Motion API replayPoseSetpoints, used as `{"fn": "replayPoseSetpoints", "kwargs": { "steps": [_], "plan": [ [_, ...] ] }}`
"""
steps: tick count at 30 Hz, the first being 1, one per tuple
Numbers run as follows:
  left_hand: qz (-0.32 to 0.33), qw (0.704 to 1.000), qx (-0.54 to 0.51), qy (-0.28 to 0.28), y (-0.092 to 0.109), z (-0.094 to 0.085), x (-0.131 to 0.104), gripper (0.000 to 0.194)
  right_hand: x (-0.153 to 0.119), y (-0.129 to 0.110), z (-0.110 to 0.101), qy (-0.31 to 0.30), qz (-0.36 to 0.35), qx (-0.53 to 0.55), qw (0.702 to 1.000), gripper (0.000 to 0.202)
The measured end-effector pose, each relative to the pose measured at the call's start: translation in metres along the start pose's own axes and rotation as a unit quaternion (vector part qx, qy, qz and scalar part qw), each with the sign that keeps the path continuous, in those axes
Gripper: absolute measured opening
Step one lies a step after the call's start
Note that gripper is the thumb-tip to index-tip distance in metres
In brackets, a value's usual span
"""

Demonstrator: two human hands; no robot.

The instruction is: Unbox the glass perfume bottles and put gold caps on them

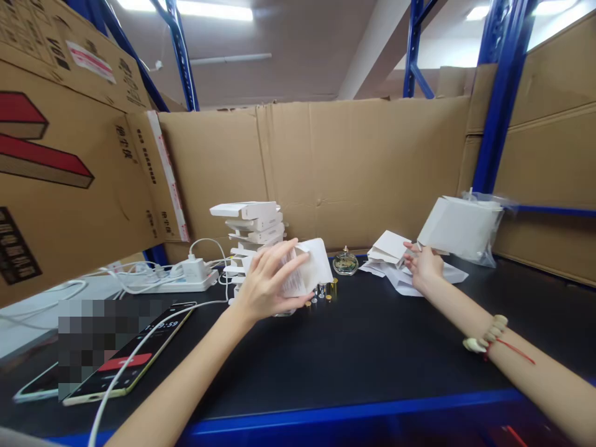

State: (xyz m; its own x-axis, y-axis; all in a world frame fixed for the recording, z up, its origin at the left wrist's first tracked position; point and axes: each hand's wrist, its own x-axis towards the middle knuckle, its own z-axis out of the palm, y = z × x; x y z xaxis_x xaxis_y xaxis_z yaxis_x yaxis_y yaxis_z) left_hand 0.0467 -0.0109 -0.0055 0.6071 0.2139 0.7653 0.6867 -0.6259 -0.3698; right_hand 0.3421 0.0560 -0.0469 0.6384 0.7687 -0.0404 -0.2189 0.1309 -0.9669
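My left hand (pixel 265 279) is wrapped round a small white carton (pixel 319 261), held tilted above the table with its flap raised toward the right. My right hand (pixel 426 267) is at a loose pile of white folded cards (pixel 388 247), its fingertips closed on the edge of one card. Between the hands, at the back, a clear glass perfume bottle (pixel 345 262) stands upright. Small gold and silver caps (pixel 334 285) stand just behind the carton. To the left of them rises a stack of white cartons (pixel 256 226), partly hidden by my left hand.
Two phones (pixel 135 360) lie at the left, a white cable (pixel 153 332) running across one. Behind them sits a power strip (pixel 186 280) with chargers. A plastic-wrapped white pack (pixel 460 230) leans at the right. Cardboard walls (pixel 363 161) enclose the black table (pixel 344 354).
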Motion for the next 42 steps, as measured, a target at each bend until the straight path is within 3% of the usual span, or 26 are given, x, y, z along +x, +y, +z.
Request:
{"fn": "replayPoseSetpoints", "kwargs": {
  "steps": [10,16,21,27,33,35,39,42],
  "plan": [
    [-0.019,1.0,0.003,0.012,0.001,-0.002,0.002,0.041,0.007,0.013,-0.006,-0.02,0.058,0.002,0.998,0.017],
    [-0.009,1.0,-0.002,0.023,0.001,-0.001,0.002,0.039,-0.002,0.001,-0.003,0.02,0.115,0.032,0.993,0.017],
    [0.003,1.0,0.004,0.027,0.0,0.002,0.001,0.039,-0.01,-0.008,0.001,-0.003,0.153,0.049,0.987,0.019],
    [-0.024,0.999,0.011,0.045,0.0,0.003,-0.001,0.042,-0.025,-0.008,0.006,-0.084,0.168,0.043,0.981,0.019],
    [-0.07,0.989,0.015,0.13,0.0,0.002,0.001,0.048,-0.042,-0.01,0.013,-0.174,0.109,0.029,0.978,0.021],
    [-0.059,0.986,-0.006,0.155,0.004,0.003,0.002,0.05,-0.05,-0.008,0.016,-0.22,0.088,0.018,0.971,0.028],
    [0.013,0.979,-0.092,0.184,0.022,0.005,0.003,0.043,-0.071,-0.001,0.023,-0.323,0.078,-0.017,0.943,0.039],
    [0.068,0.964,-0.168,0.194,0.038,0.007,0.002,0.037,-0.087,0.003,0.024,-0.464,0.095,-0.055,0.879,0.045]
  ]
}}
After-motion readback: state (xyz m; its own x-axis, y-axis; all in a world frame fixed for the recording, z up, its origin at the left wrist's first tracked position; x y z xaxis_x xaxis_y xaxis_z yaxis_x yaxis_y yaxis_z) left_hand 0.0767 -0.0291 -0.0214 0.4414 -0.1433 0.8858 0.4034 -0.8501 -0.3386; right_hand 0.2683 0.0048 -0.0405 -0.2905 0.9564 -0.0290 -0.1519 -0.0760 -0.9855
